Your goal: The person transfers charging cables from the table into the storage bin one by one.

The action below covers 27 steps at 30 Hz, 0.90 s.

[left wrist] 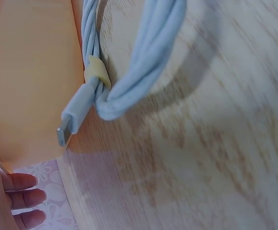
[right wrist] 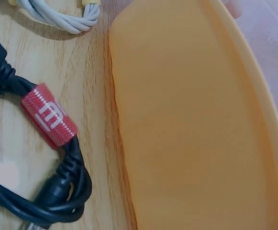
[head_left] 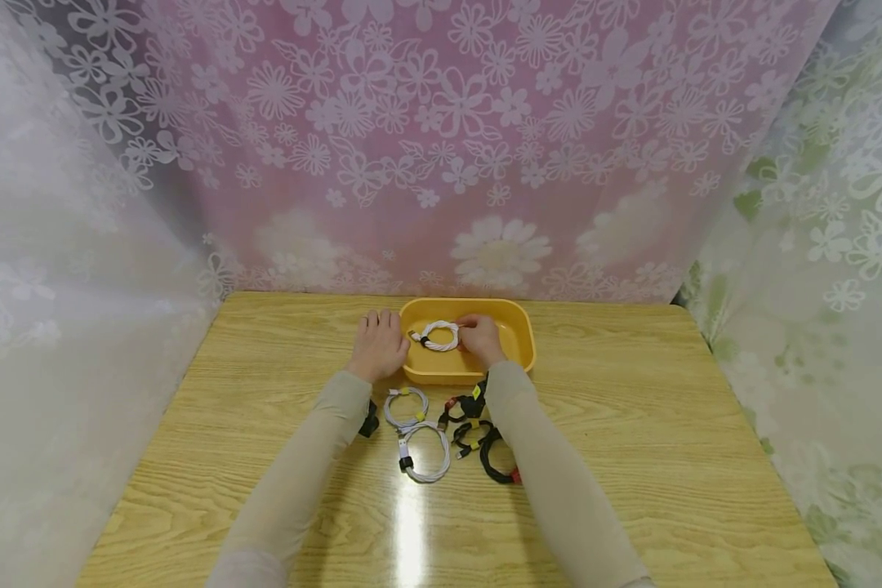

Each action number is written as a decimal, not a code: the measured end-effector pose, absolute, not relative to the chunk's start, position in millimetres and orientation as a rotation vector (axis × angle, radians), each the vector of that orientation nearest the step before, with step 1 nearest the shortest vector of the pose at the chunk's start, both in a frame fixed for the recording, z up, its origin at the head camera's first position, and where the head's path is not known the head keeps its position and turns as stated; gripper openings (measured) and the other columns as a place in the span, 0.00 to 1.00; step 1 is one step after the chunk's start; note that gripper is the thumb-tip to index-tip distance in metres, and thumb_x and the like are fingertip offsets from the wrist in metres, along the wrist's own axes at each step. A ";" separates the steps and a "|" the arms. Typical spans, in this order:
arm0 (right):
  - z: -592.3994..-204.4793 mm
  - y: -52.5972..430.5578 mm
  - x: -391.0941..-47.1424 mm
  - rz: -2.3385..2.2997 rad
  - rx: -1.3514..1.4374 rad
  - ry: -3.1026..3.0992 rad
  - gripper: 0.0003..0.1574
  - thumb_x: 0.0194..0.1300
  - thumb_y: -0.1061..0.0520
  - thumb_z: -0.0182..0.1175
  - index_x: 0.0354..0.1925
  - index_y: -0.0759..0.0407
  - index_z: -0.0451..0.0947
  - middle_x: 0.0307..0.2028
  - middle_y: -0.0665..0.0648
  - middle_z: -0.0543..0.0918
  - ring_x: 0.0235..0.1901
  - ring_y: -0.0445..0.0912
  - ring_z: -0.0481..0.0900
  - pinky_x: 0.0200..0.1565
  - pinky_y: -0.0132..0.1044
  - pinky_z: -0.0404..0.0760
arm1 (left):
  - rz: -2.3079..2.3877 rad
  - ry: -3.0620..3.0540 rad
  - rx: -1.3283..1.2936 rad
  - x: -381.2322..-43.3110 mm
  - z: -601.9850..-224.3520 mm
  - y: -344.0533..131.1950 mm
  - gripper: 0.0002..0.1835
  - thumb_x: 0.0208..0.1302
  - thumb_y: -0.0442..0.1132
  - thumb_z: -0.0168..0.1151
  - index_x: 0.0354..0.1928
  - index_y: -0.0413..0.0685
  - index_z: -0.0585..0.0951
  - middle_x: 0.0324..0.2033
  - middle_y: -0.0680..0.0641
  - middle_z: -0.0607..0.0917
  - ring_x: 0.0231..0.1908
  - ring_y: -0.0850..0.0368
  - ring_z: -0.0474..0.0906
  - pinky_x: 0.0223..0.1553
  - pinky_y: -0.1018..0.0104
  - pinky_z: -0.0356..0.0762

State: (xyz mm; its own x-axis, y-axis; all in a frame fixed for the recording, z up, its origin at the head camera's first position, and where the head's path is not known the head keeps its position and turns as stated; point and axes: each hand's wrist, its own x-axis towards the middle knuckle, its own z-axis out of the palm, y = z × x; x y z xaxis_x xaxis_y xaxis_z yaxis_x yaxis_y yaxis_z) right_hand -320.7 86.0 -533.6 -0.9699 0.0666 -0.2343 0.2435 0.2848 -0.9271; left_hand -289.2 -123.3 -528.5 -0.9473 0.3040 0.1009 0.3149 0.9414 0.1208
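Note:
A coil of white braided cable [head_left: 439, 336] with a black strap is inside the yellow plastic bin [head_left: 518, 359]. My right hand [head_left: 483, 339] reaches over the front rim and pinches the coil's right side, its fingertips partly hidden. At the bin's left end my left hand [head_left: 380, 345] holds the rim, thumb at the edge and fingers outside. Three of its fingertips [left wrist: 26, 199] show past the bin wall in the left wrist view. Beneath that wrist lies a pale cable coil [left wrist: 153, 57] with a yellow strap and a metal plug.
In front of the bin lie a white cable coil [head_left: 447, 461] with a black strap, a small black coil [head_left: 459, 441] with yellow straps, and black cables with red straps [head_left: 516, 475] [right wrist: 49, 115]. A black item [head_left: 370, 420] sits by the left forearm. A floral curtain [head_left: 441, 163] hangs behind the table.

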 end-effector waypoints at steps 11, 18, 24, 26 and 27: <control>-518.0 87.6 -312.9 -1.475 0.108 2.692 0.16 0.65 0.62 0.57 0.49 0.68 0.81 0.44 0.66 0.82 0.40 0.54 0.77 0.43 0.43 0.77 | -0.201 -3.025 -0.479 -289.3 -527.6 -122.9 0.12 0.75 0.43 0.44 0.47 0.39 0.68 0.46 0.37 0.70 0.45 0.40 0.61 0.48 0.50 0.58; -508.2 90.1 -306.2 -1.386 -0.002 2.767 0.19 0.66 0.60 0.57 0.52 0.69 0.80 0.43 0.65 0.82 0.42 0.56 0.78 0.44 0.47 0.77 | -0.192 -3.026 -0.480 -289.1 -526.8 -122.2 0.13 0.75 0.43 0.43 0.47 0.39 0.68 0.46 0.37 0.70 0.45 0.40 0.61 0.48 0.50 0.57; -501.9 93.4 -300.5 -1.338 -0.086 2.817 0.21 0.69 0.56 0.58 0.55 0.68 0.79 0.42 0.64 0.82 0.39 0.55 0.79 0.42 0.48 0.78 | -0.192 -3.005 -0.505 -288.5 -527.9 -123.1 0.12 0.75 0.42 0.44 0.44 0.39 0.67 0.44 0.37 0.69 0.43 0.41 0.60 0.46 0.51 0.55; -499.6 94.7 -298.1 -1.322 -0.112 2.829 0.21 0.70 0.55 0.58 0.55 0.68 0.79 0.42 0.63 0.82 0.38 0.55 0.79 0.41 0.48 0.78 | -0.206 -3.001 -0.501 -288.4 -528.4 -123.4 0.11 0.74 0.42 0.45 0.44 0.39 0.67 0.44 0.37 0.69 0.43 0.41 0.60 0.46 0.51 0.55; -498.5 95.4 -296.8 -1.310 -0.126 2.839 0.22 0.70 0.55 0.58 0.55 0.67 0.79 0.42 0.63 0.82 0.38 0.54 0.79 0.41 0.48 0.79 | -0.212 -3.004 -0.498 -288.5 -528.7 -123.5 0.11 0.74 0.42 0.45 0.44 0.39 0.67 0.44 0.37 0.69 0.43 0.41 0.60 0.46 0.51 0.55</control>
